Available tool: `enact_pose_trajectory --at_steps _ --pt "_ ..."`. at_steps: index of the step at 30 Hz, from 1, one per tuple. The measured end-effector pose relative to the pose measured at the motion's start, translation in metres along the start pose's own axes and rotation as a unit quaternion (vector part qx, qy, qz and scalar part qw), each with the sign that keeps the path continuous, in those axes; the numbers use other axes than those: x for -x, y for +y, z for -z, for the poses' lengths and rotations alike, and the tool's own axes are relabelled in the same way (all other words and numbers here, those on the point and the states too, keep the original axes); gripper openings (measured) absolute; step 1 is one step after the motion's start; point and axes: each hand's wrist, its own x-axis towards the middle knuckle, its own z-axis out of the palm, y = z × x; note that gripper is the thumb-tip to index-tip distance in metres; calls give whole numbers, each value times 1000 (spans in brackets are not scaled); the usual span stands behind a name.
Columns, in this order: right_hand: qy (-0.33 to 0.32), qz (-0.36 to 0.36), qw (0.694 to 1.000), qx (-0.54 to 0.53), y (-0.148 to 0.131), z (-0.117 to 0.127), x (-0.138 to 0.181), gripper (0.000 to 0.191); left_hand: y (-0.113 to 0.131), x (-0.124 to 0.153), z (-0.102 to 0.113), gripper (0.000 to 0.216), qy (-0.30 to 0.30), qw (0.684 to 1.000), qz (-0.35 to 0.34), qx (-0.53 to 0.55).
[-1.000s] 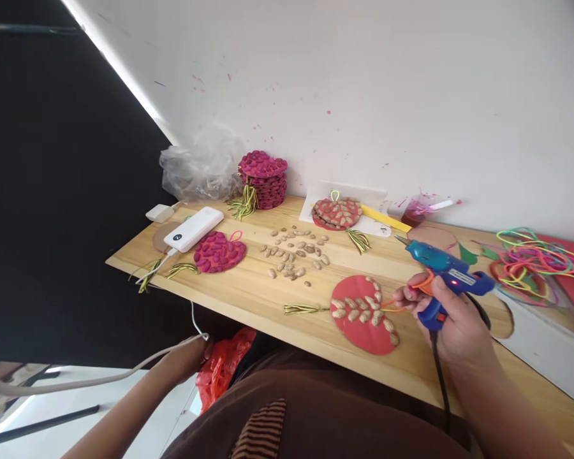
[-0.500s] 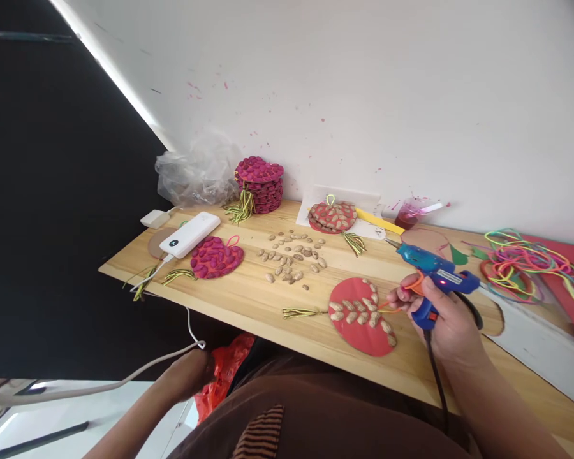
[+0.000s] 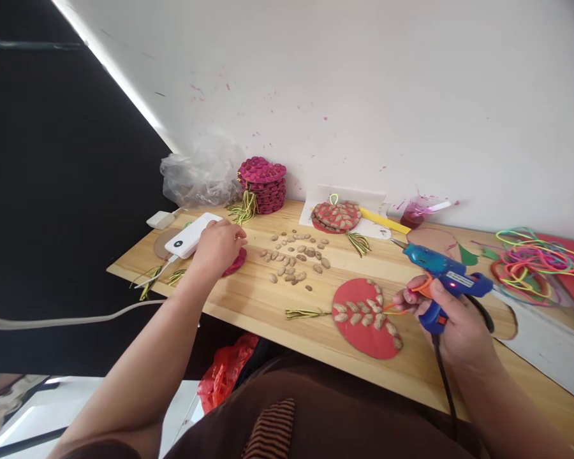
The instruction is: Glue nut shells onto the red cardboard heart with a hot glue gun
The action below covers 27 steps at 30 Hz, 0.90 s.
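Note:
My right hand (image 3: 459, 325) is closed around the handle of a blue hot glue gun (image 3: 442, 271), whose nozzle points left and away. Beneath the nozzle and to its left lies a red disc (image 3: 363, 341) with rows of peanuts (image 3: 362, 308) on it, a yellow-green tassel (image 3: 306, 313) and an orange loop. My left hand (image 3: 220, 245) is over a magenta peanut-covered disc (image 3: 236, 262), hiding most of it, close to a white power bank (image 3: 191, 236). Its fingers are loosely bent and apart, with nothing visible in them. Loose peanuts (image 3: 299, 255) are scattered between the hands.
A stack of magenta discs (image 3: 263, 185) and a clear plastic bag (image 3: 201, 172) stand by the wall. Further right are peanut-covered discs (image 3: 335, 218), a cup of red liquid (image 3: 414, 213) and tangled coloured cords (image 3: 536, 261). A red bag (image 3: 227, 370) hangs below the table edge.
My left hand has risen from beside the red bag, below the table edge, to above the magenta disc. My right hand keeps the glue gun in nearly the same place.

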Motion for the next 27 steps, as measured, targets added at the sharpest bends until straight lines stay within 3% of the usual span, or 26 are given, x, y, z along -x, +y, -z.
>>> enact_pose_trajectory --at_steps 5,18,27 --pt "-1 -3 1000 6 0 -1 0 25 7 -33 -19 20 -28 999 14 -37" --pt "2 -10 1000 16 -2 -1 1 27 11 -42 -34 27 -41 996 -35 -67" --pt "3 -6 1000 18 -1 2 2 24 29 -64 -41 24 -45 996 -79 -17"
